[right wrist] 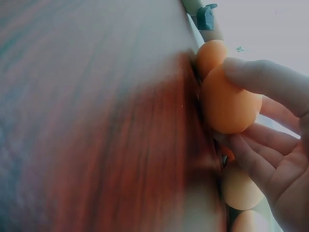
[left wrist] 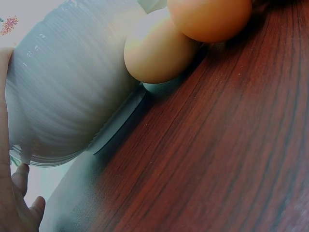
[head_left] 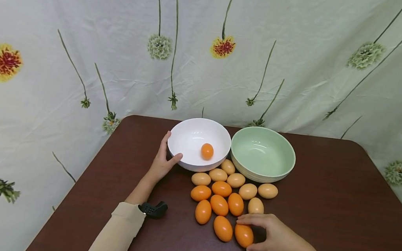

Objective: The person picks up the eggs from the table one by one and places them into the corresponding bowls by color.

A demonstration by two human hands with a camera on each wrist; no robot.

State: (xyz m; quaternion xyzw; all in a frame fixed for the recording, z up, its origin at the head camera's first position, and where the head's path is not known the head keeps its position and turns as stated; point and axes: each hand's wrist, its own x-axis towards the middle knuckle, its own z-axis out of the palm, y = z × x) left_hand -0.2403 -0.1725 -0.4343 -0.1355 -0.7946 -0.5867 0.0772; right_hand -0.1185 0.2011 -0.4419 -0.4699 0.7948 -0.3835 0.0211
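My left hand [head_left: 162,162] holds the near left side of a white bowl [head_left: 197,167], thumb at the rim and fingers along the outer wall. One orange egg [head_left: 207,151] lies inside that bowl. At the front of the egg group, my right hand [head_left: 277,236] pinches another orange egg [head_left: 244,236] between thumb and fingers; the right wrist view shows this held egg [right wrist: 231,104] up close. Several more orange eggs [head_left: 223,228] and several light-brown eggs [head_left: 236,180] lie on the table in front of the bowls.
A green bowl [head_left: 261,175] stands right beside the white one, with light-brown eggs close to its near side. The dark wooden table [head_left: 330,191] has rounded far corners. Behind it hangs a flower-patterned cloth [head_left: 123,28].
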